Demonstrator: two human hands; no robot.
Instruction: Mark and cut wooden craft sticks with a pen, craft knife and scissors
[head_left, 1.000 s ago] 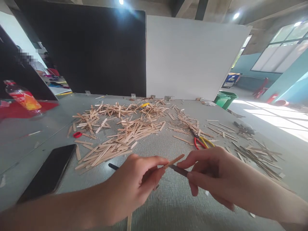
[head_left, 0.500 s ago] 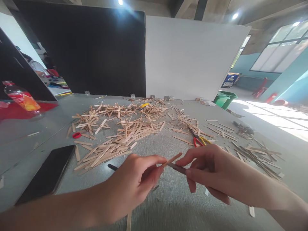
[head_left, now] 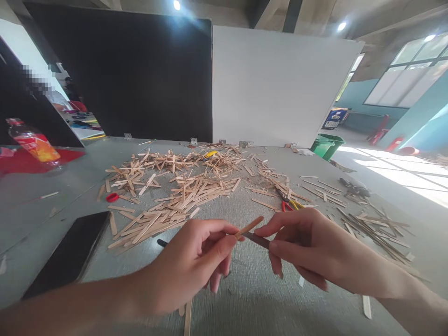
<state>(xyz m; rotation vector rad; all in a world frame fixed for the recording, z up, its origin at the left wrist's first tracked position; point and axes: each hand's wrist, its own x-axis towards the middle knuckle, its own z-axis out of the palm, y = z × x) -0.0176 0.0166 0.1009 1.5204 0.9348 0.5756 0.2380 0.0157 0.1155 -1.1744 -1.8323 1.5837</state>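
Observation:
My left hand [head_left: 206, 252] pinches a wooden craft stick [head_left: 252, 224] between thumb and forefinger, its rounded end sticking out up and to the right. My right hand [head_left: 297, 245] grips a narrow, flat, dark grey strip that looks like a file [head_left: 258, 240]. The strip's tip meets the craft stick close to my left fingertips. Beyond the hands lies a loose heap of craft sticks [head_left: 199, 191]. Behind my right hand, pliers [head_left: 289, 203] with red and yellow handles are partly covered. A black pen-like end [head_left: 162, 242] shows beside my left hand.
A black phone [head_left: 68, 254] lies at left, near a red ring [head_left: 112, 197]. A drink bottle [head_left: 35, 144] stands on red material at far left. Thin strips [head_left: 376, 233] are scattered at right. Black [head_left: 140, 74] and white [head_left: 280, 84] panels rise behind; green bins [head_left: 325, 147] stand beyond.
The craft stick has shifted slightly up and left, and my left thumb now lies over it. Fingers of my left hand have extended below. The strip stays against the stick.

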